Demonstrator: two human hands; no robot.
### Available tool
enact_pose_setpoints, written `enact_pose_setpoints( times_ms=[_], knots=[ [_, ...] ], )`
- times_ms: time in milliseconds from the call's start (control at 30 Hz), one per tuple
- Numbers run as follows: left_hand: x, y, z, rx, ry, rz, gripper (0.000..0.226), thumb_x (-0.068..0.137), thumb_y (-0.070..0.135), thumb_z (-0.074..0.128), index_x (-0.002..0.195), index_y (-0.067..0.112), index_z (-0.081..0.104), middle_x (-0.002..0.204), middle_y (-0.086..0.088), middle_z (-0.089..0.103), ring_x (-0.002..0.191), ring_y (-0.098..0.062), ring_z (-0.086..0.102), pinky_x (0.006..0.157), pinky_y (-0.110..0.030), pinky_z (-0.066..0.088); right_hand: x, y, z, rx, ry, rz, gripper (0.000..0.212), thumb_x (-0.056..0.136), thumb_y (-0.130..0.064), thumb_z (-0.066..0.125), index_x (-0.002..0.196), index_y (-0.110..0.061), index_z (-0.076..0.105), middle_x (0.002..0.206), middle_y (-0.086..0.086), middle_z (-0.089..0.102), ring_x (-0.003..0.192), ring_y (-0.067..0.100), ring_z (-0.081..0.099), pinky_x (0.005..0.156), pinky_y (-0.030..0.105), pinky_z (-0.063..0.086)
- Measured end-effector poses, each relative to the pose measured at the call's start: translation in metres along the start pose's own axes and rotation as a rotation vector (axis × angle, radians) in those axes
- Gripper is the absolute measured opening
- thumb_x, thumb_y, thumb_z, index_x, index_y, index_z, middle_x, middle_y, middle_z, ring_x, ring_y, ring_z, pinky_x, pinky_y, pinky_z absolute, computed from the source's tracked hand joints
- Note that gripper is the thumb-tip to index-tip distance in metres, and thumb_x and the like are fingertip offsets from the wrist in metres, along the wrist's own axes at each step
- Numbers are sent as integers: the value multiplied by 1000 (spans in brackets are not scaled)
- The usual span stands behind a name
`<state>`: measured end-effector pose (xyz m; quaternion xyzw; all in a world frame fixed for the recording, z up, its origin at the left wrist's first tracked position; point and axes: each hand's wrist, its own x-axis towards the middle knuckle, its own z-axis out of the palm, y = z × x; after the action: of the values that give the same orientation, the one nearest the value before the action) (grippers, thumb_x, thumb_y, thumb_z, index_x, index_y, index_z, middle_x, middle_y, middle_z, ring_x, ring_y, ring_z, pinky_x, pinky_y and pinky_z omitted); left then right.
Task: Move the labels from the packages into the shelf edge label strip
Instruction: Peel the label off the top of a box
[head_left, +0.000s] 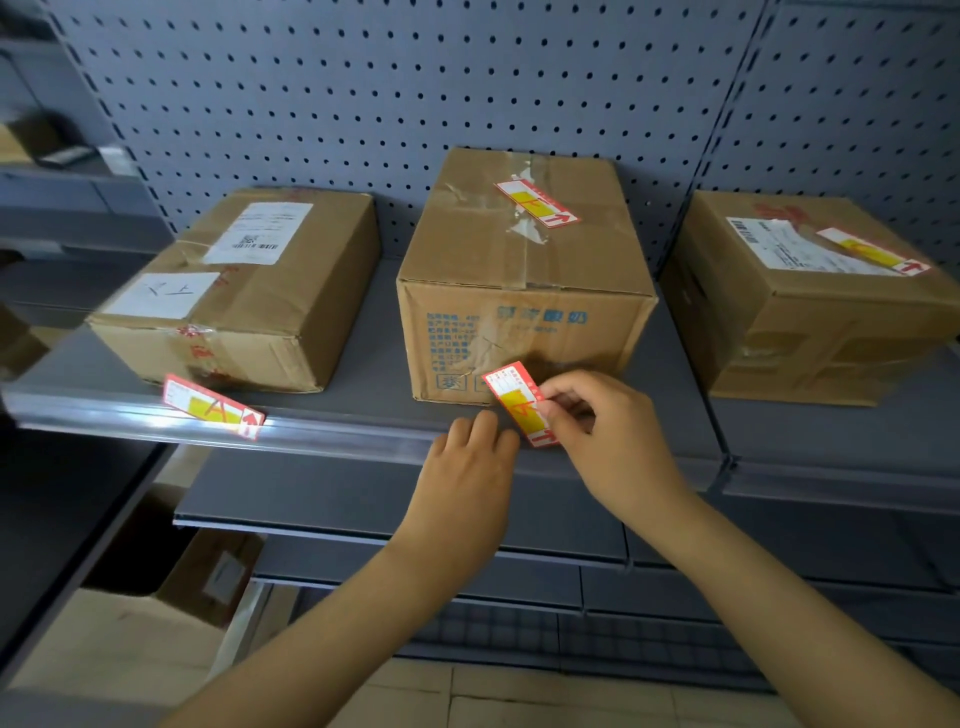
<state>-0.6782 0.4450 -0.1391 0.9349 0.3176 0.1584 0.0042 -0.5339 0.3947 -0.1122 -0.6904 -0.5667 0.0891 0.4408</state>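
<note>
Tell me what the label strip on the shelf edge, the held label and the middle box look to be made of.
Label strip: likely clear glossy plastic; it throws bright glare and the grey shelf edge shows through.
Held label, pinched by the right hand: thin printed paper or card, flat with crisp edges; coating unclear.
Middle box: matte brown corrugated cardboard, creased, with shiny clear tape along its seam.

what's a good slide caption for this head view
Right hand pinches a label at the strip; left hand rests on it.
</note>
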Motion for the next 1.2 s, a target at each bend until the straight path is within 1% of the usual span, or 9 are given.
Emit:
enact_pose_setpoints(
  times_ms=[67,200,400,567,733,867,1033,1133,1200],
  knots=[
    [-1,-3,-2,8,8,35,40,40,0,78,74,12,62,71,-6,58,58,-24,55,48,-30,46,1,3,2,-32,-25,-7,12,84,-9,68,92,-18,69,87,-2,68,76,6,63,65,14,51],
    [-2,-5,-6,38,-4,81,44,33,1,80,74,11,67,71,-6,63,54,-23,58,46,-28,47,0,3,9,-220,-131,-74,11,86,-18,65,95,-23,68,87,-4,63,81,13,60,67,33,53],
    [-2,-9,-3,59,-4,110,52,31,6,82,81,10,69,72,-5,62,57,-22,59,49,-28,49,-1,-5,14,-405,-180,-169,10,88,-22,63,95,-20,69,90,-2,63,90,17,57,66,27,46],
    [-3,-14,-6,57,-7,136,42,41,11,82,82,14,71,73,-1,64,59,-19,60,50,-27,48,-2,-5,12,-410,-205,-148,13,90,-22,59,99,-20,68,96,-2,63,93,16,56,71,31,50],
    [1,-17,-16,1,22,137,30,51,9,82,78,15,69,70,-1,65,57,-20,61,48,-27,47,-5,-11,8,-409,-242,-145,25,91,-21,57,116,-18,61,109,1,63,102,19,54,83,33,49],
    [9,-13,-26,-9,26,177,27,54,14,82,78,18,71,68,2,65,56,-19,62,47,-26,47,-14,-14,-5,-454,-217,-145,27,89,-18,59,116,-18,60,110,1,62,102,20,54,84,36,48],
    [35,10,-36,-50,98,308,5,67,23,60,68,21,64,63,2,60,53,-19,60,43,-25,44,-29,-12,-41,-531,-145,-72,15,91,-20,54,105,-19,61,103,-1,61,98,18,52,83,35,47],
    [54,36,-42,-87,132,392,20,70,28,42,64,21,59,61,2,57,52,-19,59,42,-26,44,-36,-12,-72,-591,-105,-4,10,92,-21,52,97,-17,60,98,0,58,95,17,51,79,29,45],
    [65,56,-48,-105,142,434,19,70,32,41,68,24,59,63,5,57,54,-16,59,43,-27,45,-41,-10,-94,-612,-70,28,11,92,-21,52,99,-18,60,100,-2,58,97,15,49,77,26,41]
  ],
)
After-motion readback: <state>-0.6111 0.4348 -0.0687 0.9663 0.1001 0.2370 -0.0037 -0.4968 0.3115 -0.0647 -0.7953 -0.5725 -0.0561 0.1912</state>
